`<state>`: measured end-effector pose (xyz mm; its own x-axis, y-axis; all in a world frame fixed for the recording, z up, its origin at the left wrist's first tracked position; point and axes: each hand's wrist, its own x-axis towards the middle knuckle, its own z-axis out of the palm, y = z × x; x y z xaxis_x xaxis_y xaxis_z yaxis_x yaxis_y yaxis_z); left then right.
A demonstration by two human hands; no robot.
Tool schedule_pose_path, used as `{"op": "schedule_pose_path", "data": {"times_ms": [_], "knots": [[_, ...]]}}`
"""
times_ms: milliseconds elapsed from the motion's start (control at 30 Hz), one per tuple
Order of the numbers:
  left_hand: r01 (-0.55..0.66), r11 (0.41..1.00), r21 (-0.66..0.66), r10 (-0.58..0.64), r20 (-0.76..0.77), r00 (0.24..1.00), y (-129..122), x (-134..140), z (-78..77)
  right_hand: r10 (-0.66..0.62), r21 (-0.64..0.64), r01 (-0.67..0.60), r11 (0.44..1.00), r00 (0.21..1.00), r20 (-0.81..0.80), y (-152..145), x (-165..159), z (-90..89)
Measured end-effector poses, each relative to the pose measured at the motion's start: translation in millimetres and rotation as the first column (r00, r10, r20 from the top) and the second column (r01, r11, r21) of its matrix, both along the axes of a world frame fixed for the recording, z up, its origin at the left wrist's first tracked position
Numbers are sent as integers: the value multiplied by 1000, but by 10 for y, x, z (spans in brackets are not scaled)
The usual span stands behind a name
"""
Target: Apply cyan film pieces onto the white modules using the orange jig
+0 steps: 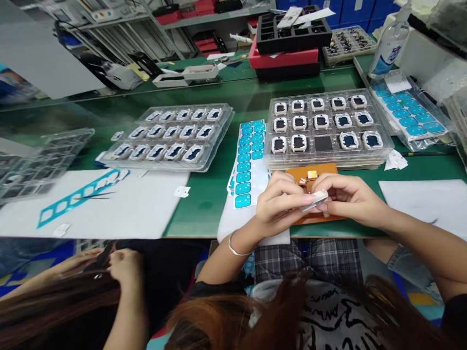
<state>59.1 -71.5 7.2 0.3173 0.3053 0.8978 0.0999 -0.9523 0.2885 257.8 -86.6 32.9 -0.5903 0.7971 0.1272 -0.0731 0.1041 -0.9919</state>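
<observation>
A green table (204, 199) runs across the view, and on it a white sheet (120, 209) lies at the left carrying a blue cut-out strip (78, 194) and a pair of dark tweezers (93, 196). Beyond that sheet sits a clear plastic tray (171, 138) whose three rows of pockets each hold a small white-framed square part with a dark blue face. To the right a stack of clear trays (328, 129) shows three rows of five pockets; every pocket holds a like part except one in the front row, which shows only a dark square. A sheet of blue stickers (250, 163) lies between the two trays, and a second tray of blue stickers (410, 114) stands at the far right beside a clear pump bottle (390, 43) with a blue label too blurred to read. At the back, a black compartment tray (294, 31) rests on a red box (282, 59). Just before the stacked trays lies an orange block (314, 172). Above it the left hand (279, 201) and right hand (350, 197) meet, wrists raised, fingers pinched shut from both sides on a small white part (314, 200). A bracelet (235, 248) circles the left wrist. At lower left another person's hands (109, 262) are close together below the table edge.
</observation>
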Motion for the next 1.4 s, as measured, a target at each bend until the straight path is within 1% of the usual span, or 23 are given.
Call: {"op": "schedule_pose_path", "data": {"times_ms": [167, 300, 367, 400, 433, 467, 500, 533, 567, 600, 633, 667, 700, 733, 800, 867, 1000, 1100, 1167, 1233, 1267, 1333, 1400], "knots": [[-68, 996, -49, 69, 5, 998, 12, 3, -34, -40, -22, 39, 999, 998, -49, 0, -13, -21], [-172, 983, -69, 173, 15, 985, 65, 30, -54, -118, 36, 120, 992, 991, -57, 46, -10, -32], [-240, 968, -74, 238, -25, 971, 135, -8, -28, -208, 90, 211, 973, 977, -46, 130, 53, -34], [-290, 953, -81, 287, -47, 957, 183, -56, -6, -281, 132, 284, 950, 959, -40, 194, 104, -34], [-357, 929, -95, 352, -71, 933, 239, -125, 22, -371, 190, 371, 909, 928, -37, 272, 163, -33], [-443, 888, -126, 431, -110, 896, 298, -213, 50, -469, 267, 462, 846, 882, -38, 361, 228, -33], [-545, 819, -176, 519, -176, 837, 356, -315, 76, -564, 359, 540, 761, 825, -44, 457, 291, -34], [-651, 720, -241, 591, -277, 757, 411, -424, 97, -645, 465, 590, 660, 763, -52, 554, 349, -36], [-745, 594, -304, 628, -403, 666, 460, -529, 110, -712, 575, 607, 549, 699, -57, 646, 396, -39], [-812, 473, -342, 619, -527, 583, 501, -622, 112, -770, 680, 590, 435, 635, -59, 727, 429, -45], [-845, 397, -358, 601, -595, 534, 536, -696, 103, -814, 772, 541, 334, 578, -53, 793, 447, -53], [-864, 345, -366, 578, -643, 503, 567, -748, 85, -848, 847, 465, 257, 529, -33, 843, 450, -64], [-872, 321, -369, 561, -668, 490, 595, -776, 60, -871, 903, 374, 212, 491, 1, 877, 439, -77], [-874, 312, -373, 549, -680, 486, 624, -782, 31, -884, 939, 284, 195, 465, 43, 898, 417, -92], [-879, 291, -377, 519, -710, 476, 684, -746, -29, -885, 966, 143, 214, 447, 130, 915, 353, -123], [-885, 268, -380, 497, -733, 465, 752, -684, -83, -863, 965, 62, 255, 464, 198, 919, 284, -146], [-906, 195, -376, 487, -764, 422, 877, -596, -174, -800, 936, -33, 349, 510, 316, 949, 200, -132], [-917, 138, -373, 499, -774, 390, 932, -584, -223, -744, 899, -84, 429, 532, 404, 1009, 212, -55], [-918, 106, -382, 502, -777, 381, 954, -587, -238, -723, 875, -92, 475, 526, 448, 1073, 269, 25], [-914, 83, -396, 497, -779, 383, 972, -596, -241, -740, 863, -58, 501, 489, 462, 1160, 372, 118], [-911, 77, -405, 493, -779, 388, 982, -603, -240, -762, 863, -26, 505, 456, 459, 1211, 438, 162], [-904, 70, -422, 481, -779, 401, 1003, -622, -235, -811, 863, 44, 502, 370, 453, 1321, 585, 231], [-896, 66, -438, 464, -782, 416, 1027, -647, -228, -839, 858, 95, 504, 288, 461, 1425, 720, 260]]}}
